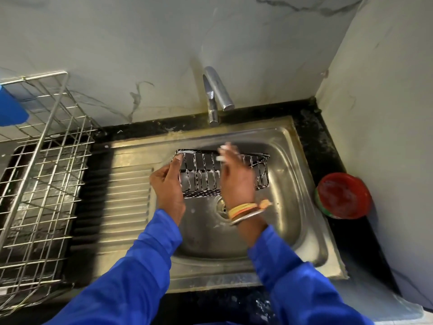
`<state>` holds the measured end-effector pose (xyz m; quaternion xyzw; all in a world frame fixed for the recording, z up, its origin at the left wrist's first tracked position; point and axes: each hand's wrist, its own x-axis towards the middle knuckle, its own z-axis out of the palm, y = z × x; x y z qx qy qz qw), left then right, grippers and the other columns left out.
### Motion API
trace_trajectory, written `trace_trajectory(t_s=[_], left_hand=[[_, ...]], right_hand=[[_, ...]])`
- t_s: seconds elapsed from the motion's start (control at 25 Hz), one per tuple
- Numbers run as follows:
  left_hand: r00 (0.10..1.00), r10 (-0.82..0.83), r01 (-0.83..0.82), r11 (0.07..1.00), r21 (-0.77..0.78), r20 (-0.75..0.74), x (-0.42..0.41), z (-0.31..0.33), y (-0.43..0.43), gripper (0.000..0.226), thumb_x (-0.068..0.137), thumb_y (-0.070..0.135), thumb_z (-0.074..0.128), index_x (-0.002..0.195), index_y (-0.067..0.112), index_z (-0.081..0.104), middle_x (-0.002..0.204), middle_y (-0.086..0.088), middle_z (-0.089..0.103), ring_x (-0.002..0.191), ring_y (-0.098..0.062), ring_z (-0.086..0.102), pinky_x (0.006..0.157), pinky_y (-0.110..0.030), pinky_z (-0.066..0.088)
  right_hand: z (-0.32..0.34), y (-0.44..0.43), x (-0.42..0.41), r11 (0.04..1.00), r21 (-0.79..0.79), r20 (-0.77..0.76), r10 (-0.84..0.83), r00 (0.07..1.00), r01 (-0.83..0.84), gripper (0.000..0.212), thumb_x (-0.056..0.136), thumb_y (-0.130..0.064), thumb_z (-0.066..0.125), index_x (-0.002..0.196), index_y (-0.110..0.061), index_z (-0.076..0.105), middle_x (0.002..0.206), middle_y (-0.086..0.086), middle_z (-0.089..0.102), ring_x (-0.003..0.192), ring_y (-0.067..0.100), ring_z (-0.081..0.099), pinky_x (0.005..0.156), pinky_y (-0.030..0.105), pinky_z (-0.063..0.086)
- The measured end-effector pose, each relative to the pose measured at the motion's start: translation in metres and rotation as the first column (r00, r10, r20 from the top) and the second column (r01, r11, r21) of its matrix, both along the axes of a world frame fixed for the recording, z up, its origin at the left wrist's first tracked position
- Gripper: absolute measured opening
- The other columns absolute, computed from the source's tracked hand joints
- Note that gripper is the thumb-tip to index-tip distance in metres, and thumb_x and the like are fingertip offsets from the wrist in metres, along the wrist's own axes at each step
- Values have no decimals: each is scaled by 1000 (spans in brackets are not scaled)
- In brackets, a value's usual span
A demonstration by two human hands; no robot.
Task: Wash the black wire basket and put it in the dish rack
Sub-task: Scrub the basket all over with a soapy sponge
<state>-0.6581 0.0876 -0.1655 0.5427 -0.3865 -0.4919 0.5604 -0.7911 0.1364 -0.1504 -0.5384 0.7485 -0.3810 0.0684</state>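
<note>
The black wire basket [259,171], streaked with white soap foam, is held tilted over the steel sink bowl [284,208]. My left hand [167,186] grips its left end, thumb on the top corner. My right hand [235,177] lies across the middle of the basket with foamy, blurred fingers reaching over the top rim; whether it holds a scrubber is hidden. The metal dish rack [44,174] stands at the left on the counter.
A chrome tap [216,95] stands behind the sink, no water running. A red round tub [343,195] sits on the black counter at the right. The ribbed drainboard [127,202] lies between sink and rack. A blue object [11,109] sits at the rack's top left.
</note>
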Motion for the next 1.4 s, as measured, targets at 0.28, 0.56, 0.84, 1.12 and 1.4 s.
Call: trace_trajectory(t_s=[0.28, 0.56, 0.84, 1.12, 1.4], left_hand=[[996, 65, -65, 998, -4, -69, 8, 1, -5, 55, 70, 45, 85, 71, -1, 55, 70, -4, 36, 66, -24, 28, 63, -34, 34], [997, 57, -58, 998, -8, -53, 10, -6, -9, 56, 68, 48, 86, 65, 3, 53, 62, 0, 35, 63, -20, 28, 57, -31, 30], [996, 71, -71, 997, 6, -57, 4, -1, -4, 49, 73, 41, 84, 58, 10, 49, 58, 0, 37, 61, -20, 29, 58, -31, 33], [999, 41, -41, 999, 18, -20, 12, -3, -4, 47, 86, 29, 79, 60, 7, 48, 54, 1, 35, 56, -20, 28, 52, -27, 33], [978, 148, -121, 977, 177, -148, 36, -3, -16, 39, 73, 33, 83, 55, 21, 51, 56, 2, 46, 52, -20, 44, 52, -31, 41]], right_hand=[[-32, 27, -31, 990, 112, -59, -83, 995, 89, 47, 94, -5, 40, 140, -4, 46, 145, 13, 47, 126, 28, 54, 101, 42, 48], [-40, 30, -7, 971, 40, -258, 238, 936, -236, 49, 75, 7, 60, 123, 0, 62, 132, 12, 59, 123, 22, 56, 104, 33, 45], [-22, 23, -32, 986, 159, -141, 78, 987, -55, 53, 79, 14, 58, 130, 4, 54, 137, 18, 54, 126, 25, 53, 104, 27, 39], [-28, 22, -79, 943, 292, 127, -206, 970, 162, 36, 98, -8, 46, 133, -10, 56, 132, 7, 61, 113, 21, 62, 98, 29, 49], [-21, 34, -79, 988, 151, -13, -37, 999, 39, 33, 91, 1, 57, 122, -5, 64, 127, 8, 64, 115, 20, 62, 94, 17, 42]])
